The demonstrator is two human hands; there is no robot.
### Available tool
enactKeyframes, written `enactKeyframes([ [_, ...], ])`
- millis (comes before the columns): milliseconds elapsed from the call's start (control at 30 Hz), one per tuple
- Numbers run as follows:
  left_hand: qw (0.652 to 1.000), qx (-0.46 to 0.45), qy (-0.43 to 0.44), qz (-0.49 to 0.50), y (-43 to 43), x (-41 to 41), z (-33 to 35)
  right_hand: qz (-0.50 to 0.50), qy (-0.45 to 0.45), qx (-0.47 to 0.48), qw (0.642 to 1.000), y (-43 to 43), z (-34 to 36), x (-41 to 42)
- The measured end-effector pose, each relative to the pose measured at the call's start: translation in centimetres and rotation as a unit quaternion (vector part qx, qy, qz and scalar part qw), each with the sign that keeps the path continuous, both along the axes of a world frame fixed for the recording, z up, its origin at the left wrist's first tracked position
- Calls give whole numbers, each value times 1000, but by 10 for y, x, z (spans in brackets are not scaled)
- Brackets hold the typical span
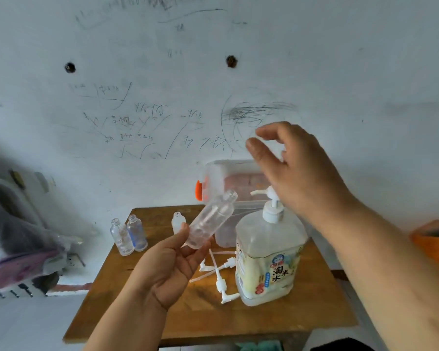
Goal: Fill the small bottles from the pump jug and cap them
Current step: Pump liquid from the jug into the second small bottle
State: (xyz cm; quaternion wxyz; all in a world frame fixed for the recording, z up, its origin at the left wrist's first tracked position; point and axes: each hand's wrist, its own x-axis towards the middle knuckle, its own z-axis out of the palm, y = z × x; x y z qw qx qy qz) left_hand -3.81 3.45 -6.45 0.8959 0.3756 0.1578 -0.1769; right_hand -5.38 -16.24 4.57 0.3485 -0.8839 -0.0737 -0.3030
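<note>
Gripping the tilted, seemingly empty small bottle in your left hand beside the desk's pump jug, you hover your empty, loose-fingered right hand above it; next, mouth under spout, press.

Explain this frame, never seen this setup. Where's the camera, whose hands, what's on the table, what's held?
There is no robot here. It is a single picture from a wide-angle camera worn on a person's head, looking forward and down at their own two hands. The left hand grips a clear small bottle, uncapped and tilted, with its neck pointing up towards the pump jug. The right hand hovers above the jug's pump head with fingers relaxed, apparently holding nothing. The jug stands on a wooden table. Beside it lie loose white pump caps. Further back stand three more uncapped bottles. A clear plastic box with an orange latch sits behind the jug.
</note>
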Motion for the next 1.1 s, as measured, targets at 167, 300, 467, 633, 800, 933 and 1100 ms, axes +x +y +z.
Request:
enactKeyframes([
  [167,994,107,15,24,-19,-3,-1,-63,134,19,989,-36,-9,37],
  [300,994,103,21,30,-30,-4,3,-77,218,-22,973,-40,-23,57],
  [467,995,80,38,50,-33,-3,8,-81,244,-33,966,-31,-24,79],
  [633,995,68,46,58,-29,-2,9,-88,267,-67,957,-17,-29,94],
  [800,996,62,43,41,-33,1,7,-91,313,-57,944,-14,-30,101],
  [933,998,44,33,32,-36,4,5,-107,353,-81,926,-15,-27,102],
  [1100,999,39,16,17,-36,9,0,-140,372,-154,905,-9,-29,100],
])
